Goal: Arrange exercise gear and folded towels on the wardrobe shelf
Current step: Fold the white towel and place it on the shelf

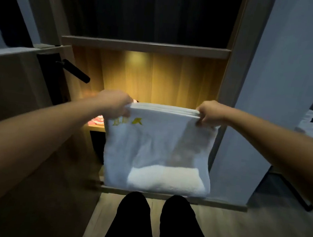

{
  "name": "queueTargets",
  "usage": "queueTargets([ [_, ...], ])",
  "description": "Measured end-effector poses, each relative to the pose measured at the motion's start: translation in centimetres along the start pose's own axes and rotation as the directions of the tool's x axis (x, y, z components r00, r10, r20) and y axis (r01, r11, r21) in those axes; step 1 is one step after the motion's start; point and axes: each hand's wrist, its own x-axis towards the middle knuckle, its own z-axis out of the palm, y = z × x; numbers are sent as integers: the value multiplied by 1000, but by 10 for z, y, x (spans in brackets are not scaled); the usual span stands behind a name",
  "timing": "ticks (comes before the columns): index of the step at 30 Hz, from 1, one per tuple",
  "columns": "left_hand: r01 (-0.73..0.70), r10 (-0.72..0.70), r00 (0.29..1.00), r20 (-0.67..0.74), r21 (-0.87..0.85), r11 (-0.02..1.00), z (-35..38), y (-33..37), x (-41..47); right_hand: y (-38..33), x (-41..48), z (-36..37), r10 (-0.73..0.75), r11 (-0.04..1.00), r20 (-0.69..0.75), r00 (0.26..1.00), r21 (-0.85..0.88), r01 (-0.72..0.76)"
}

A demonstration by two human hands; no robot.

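two hands, the left hand [115, 102] and the right hand [209, 112], pinch the top corners of a folded white towel [158, 149] before a lit wardrobe shelf [145, 46].

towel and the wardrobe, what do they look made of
Towel: likely white cotton terry, soft and matte; it hangs limp and shows fuzzy pile, with yellow stitched marks. Wardrobe: probably wood-look laminate or veneer, matte finish; grain lines show on the lit panel, but solid wood cannot be ruled out.
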Motion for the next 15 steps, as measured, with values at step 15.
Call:
queueTargets([
  [15, -117, 181, 949, 259, -244, 963, 3, -9, -9, 24, -14, 11, -81, 960, 335, 939, 278, -17],
])
